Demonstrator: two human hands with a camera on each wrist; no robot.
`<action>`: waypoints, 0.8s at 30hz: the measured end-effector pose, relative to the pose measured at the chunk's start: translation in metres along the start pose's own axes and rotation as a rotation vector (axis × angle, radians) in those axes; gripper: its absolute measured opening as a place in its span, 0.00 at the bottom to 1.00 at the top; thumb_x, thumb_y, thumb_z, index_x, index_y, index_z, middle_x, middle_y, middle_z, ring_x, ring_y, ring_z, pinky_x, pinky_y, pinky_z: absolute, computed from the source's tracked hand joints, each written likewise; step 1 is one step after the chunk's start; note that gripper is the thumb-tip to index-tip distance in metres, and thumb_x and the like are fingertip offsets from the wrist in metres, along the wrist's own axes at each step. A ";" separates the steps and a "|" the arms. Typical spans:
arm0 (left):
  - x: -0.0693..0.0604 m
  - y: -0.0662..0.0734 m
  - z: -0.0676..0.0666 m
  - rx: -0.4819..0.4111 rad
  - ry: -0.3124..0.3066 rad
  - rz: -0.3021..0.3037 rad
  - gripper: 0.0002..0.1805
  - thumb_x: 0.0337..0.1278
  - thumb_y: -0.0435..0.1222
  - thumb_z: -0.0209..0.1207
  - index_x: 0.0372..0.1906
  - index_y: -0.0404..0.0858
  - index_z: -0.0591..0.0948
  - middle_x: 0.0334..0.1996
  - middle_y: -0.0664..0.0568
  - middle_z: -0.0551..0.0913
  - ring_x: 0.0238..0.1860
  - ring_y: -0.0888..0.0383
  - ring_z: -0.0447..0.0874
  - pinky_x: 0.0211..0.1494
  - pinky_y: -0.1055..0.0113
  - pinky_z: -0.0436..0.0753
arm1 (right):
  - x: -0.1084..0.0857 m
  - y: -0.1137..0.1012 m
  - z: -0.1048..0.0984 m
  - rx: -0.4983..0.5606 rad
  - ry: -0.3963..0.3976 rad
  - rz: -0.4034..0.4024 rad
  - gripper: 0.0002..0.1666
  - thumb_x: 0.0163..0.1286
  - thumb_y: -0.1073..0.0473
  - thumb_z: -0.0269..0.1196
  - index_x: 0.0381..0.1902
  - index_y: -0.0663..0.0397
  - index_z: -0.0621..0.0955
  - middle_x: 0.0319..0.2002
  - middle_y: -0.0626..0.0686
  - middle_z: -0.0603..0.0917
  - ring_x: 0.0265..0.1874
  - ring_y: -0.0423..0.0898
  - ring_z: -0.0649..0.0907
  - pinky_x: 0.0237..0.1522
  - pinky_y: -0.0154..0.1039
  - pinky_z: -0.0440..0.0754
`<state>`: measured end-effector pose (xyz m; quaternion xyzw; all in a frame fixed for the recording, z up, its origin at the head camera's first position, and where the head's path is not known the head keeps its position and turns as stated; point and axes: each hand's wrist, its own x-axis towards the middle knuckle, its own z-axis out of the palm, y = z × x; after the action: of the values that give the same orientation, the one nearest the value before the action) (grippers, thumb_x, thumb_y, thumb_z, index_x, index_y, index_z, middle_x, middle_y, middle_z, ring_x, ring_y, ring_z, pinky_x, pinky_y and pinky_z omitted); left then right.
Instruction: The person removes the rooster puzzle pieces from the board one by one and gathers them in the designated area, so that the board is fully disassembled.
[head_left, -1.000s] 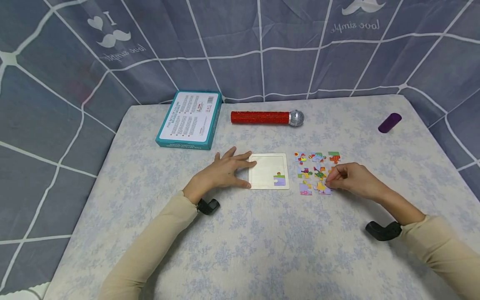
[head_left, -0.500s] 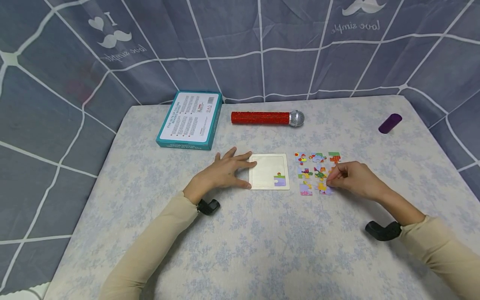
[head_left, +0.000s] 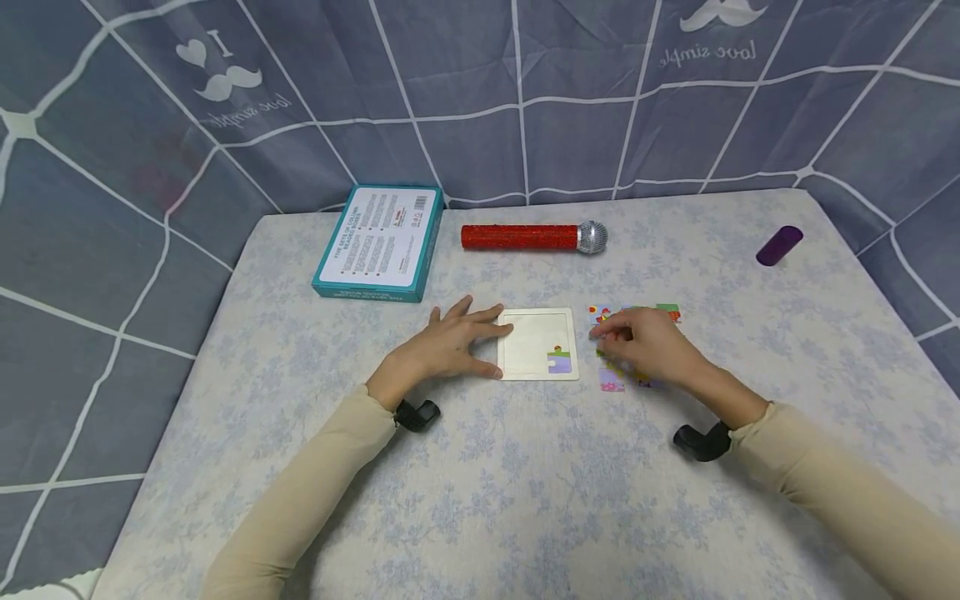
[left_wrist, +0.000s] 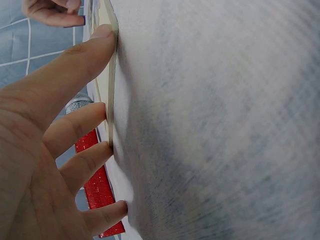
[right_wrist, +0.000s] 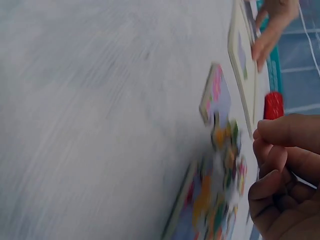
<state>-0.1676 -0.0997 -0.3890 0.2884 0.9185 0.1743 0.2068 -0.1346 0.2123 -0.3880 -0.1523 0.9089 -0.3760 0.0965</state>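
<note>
My left hand (head_left: pixel 453 340) lies with fingers spread at the left edge of a shallow square puzzle tray (head_left: pixel 525 377); its thumb and fingertips touch the rim. One green-and-lilac puzzle piece (head_left: pixel 559 362) sits in the tray's lower right corner. My right hand (head_left: pixel 648 342) hovers over several loose puzzle pieces, fingers bent and thumb near the index tip. Nothing shows between those fingertips in the right wrist view. A pink-and-lilac piece (right_wrist: pixel 218 95) lies ahead of the hand there, and nearer pieces are blurred. In the head view the hand hides much of the loose group.
A teal box (head_left: pixel 381 242) lies at the back left. Beside it is a red microphone (head_left: pixel 521 237) with a silver head. A purple cylinder (head_left: pixel 780 246) stands at the far right. Dark gridded curtains (head_left: pixel 480 150) rise behind the patterned tablecloth (head_left: pixel 480 500).
My right hand has moved left and slightly back, from the right side of the loose pieces to their left side, covering the middle ones. My left hand stays at the tray.
</note>
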 end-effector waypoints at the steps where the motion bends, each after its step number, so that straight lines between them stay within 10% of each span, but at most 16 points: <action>1: 0.000 0.000 0.000 -0.002 0.000 0.000 0.41 0.50 0.54 0.70 0.71 0.52 0.70 0.77 0.57 0.54 0.77 0.39 0.36 0.68 0.28 0.38 | 0.003 -0.001 0.004 0.000 -0.008 -0.010 0.10 0.65 0.68 0.63 0.42 0.62 0.87 0.28 0.49 0.81 0.25 0.43 0.75 0.26 0.32 0.71; 24: 0.000 0.000 -0.001 0.008 -0.003 -0.008 0.41 0.51 0.54 0.70 0.71 0.53 0.70 0.77 0.57 0.54 0.77 0.39 0.36 0.67 0.28 0.39 | 0.022 -0.017 0.028 0.022 -0.070 -0.131 0.10 0.63 0.70 0.65 0.42 0.61 0.89 0.35 0.50 0.87 0.28 0.41 0.78 0.29 0.34 0.74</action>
<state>-0.1678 -0.0996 -0.3885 0.2857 0.9200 0.1696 0.2077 -0.1439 0.1753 -0.3969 -0.2234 0.8889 -0.3860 0.1052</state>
